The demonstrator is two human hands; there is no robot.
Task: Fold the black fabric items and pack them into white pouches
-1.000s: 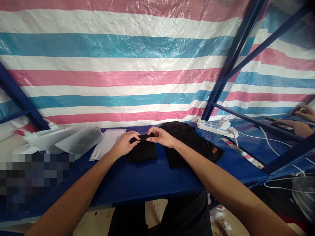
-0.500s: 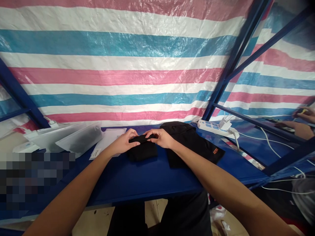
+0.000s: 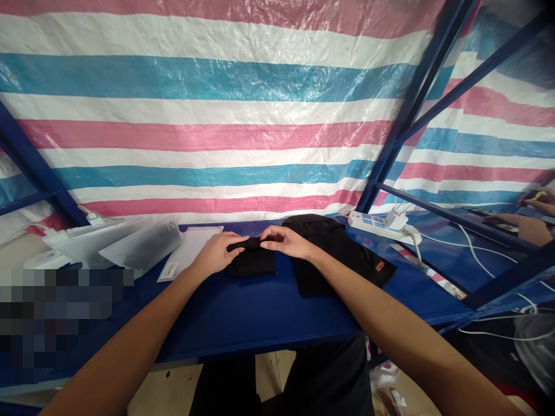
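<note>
A small piece of black cloth [image 3: 252, 264] lies on the blue table [image 3: 243, 323] in front of me, its far edge rolled into a thick band. My left hand [image 3: 222, 252] pinches the left end of that roll between thumb and fingers. At the right end, my right hand [image 3: 284, 241] grips the roll with thumb and fingertips. Just right of it, partly behind my right forearm, a larger black garment [image 3: 321, 242] with orange lettering is spread flat.
White packets [image 3: 191, 245] and translucent bags [image 3: 143, 245] lie to the left. A white power strip [image 3: 377, 224] with plugs and cables sits at the back right, by a blue metal frame [image 3: 396, 130]. Another person's hands [image 3: 531, 225] show at the far right.
The rolled band looks thicker and the flat part of the cloth is a little shorter. My left fingers have straightened along the roll; my right hand has shifted slightly right.
</note>
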